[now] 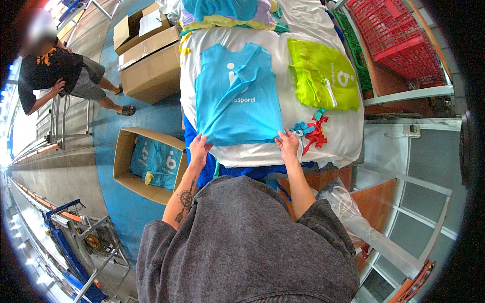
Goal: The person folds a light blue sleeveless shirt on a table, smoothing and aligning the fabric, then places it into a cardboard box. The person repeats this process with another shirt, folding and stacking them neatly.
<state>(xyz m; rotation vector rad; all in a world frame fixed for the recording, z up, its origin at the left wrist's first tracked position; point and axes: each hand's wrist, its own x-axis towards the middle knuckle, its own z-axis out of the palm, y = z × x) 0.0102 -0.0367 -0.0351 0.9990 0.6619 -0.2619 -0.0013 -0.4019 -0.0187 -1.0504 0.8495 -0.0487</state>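
Observation:
A light blue sleeveless sports bib (250,117) with white print lies spread on a white cloth, one upper part folded slantwise across its front. My left hand (200,150) pinches its lower left corner, and my right hand (287,144) pinches the lower right corner. Beside my right hand lie blue fabric strips (302,128) and red fabric strips (316,134). Farther right rests a folded lime-green bib stack (326,75) with a white strip on it. Behind the blue bib is a pile of blue, yellow and lilac garments (231,17).
An open cardboard box (125,163) holding folded blue bibs stands on the floor at left. Closed and open cartons (151,75) stand beyond it. A person (60,72) stands at far left. Red plastic crates (401,41) sit on a rack at upper right; clear plastic bags (343,204) lie at lower right.

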